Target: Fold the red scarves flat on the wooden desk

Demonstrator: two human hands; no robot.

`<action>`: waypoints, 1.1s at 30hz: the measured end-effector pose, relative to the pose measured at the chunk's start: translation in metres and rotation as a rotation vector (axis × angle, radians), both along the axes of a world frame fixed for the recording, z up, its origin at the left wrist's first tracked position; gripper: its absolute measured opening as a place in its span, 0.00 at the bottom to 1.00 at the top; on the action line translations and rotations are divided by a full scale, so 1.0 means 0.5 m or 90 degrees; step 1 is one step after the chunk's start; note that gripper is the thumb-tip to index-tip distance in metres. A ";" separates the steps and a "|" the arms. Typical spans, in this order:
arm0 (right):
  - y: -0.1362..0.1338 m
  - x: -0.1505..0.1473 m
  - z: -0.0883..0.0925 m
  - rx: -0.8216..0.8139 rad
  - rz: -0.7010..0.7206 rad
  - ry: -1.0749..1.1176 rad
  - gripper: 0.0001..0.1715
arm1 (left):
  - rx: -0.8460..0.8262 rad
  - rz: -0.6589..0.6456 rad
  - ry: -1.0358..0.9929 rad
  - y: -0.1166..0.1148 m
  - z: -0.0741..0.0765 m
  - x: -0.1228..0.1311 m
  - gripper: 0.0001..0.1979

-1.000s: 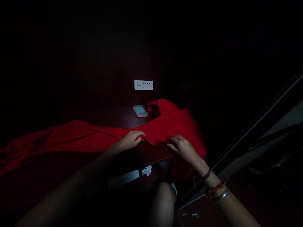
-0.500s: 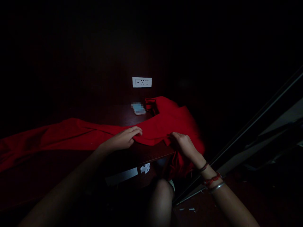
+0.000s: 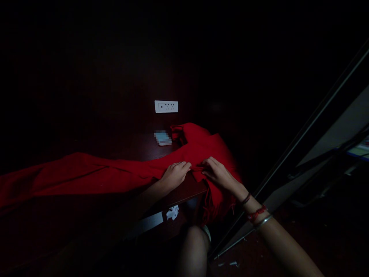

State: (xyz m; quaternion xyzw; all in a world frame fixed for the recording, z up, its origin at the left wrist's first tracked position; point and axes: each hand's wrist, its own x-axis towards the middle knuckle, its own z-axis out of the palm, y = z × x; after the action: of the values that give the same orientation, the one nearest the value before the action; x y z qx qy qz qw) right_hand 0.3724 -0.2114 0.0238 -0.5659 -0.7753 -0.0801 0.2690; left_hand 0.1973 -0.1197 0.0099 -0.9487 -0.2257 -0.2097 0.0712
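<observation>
Scene very dark; only the middle is lit.

Tabletop point(image 3: 188, 187): dark wood. Its near edge runs just under both hands.

Red cloth point(image 3: 86, 177): a long piece. It lies across the tabletop, stretches far out to the left of the left hand, bunches into a heap just beyond the right hand, and hangs over the tabletop edge below the right hand.

Left hand point(image 3: 174, 175): fingers curled, grasping the near edge of the red cloth, knuckles up.

Right hand point(image 3: 220, 175): just to the right of the left hand, almost touching it. Its fingertips are closed on a narrow fold of the same edge, which spans the small gap between the two hands.

Wall socket point(image 3: 166, 106): white, on the dark wall well beyond the left hand.

Small pale object point(image 3: 162, 137): blurred, kind cannot be told. It sits on the tabletop beyond the left hand, beside the heap.

Paper scrap point(image 3: 172, 212): white and crumpled, below the left hand, under the tabletop edge.

Bracelets point(image 3: 256, 213): red thread and a metal band on the right wrist.
</observation>
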 end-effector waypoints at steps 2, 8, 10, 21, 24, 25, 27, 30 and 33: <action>0.004 0.006 -0.002 -0.004 0.005 -0.007 0.07 | 0.004 -0.001 0.001 0.007 0.003 -0.007 0.11; 0.002 0.021 0.004 -0.009 0.004 -0.044 0.07 | 0.039 -0.042 0.035 0.005 0.008 -0.008 0.10; -0.005 0.021 0.013 -0.005 0.002 -0.053 0.09 | 0.041 -0.058 0.028 0.000 0.010 -0.005 0.09; -0.038 0.026 -0.018 0.042 -0.008 -0.348 0.12 | -0.003 -0.115 0.094 -0.015 -0.009 -0.011 0.11; -0.042 0.031 -0.035 0.082 -0.005 -0.368 0.13 | -0.023 -0.161 0.068 -0.011 -0.008 -0.016 0.14; -0.043 0.031 -0.037 0.093 -0.005 -0.369 0.13 | -0.037 -0.162 0.054 -0.008 -0.003 -0.014 0.16; -0.044 0.030 -0.039 0.105 -0.007 -0.365 0.13 | -0.058 -0.164 0.037 0.003 0.008 -0.001 0.18; -0.044 0.029 -0.040 0.106 -0.019 -0.365 0.13 | -0.041 -0.211 0.073 0.038 0.019 0.034 0.19; -0.044 0.029 -0.041 0.097 -0.027 -0.372 0.13 | 0.002 -0.199 0.108 0.093 0.017 0.061 0.21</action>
State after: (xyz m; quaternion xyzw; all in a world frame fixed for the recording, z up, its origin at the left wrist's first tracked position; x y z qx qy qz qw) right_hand 0.3870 -0.2334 0.0035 -0.5133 -0.7994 -0.3031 0.0748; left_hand 0.2280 -0.0733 0.0182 -0.9864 -0.0684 -0.1376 0.0581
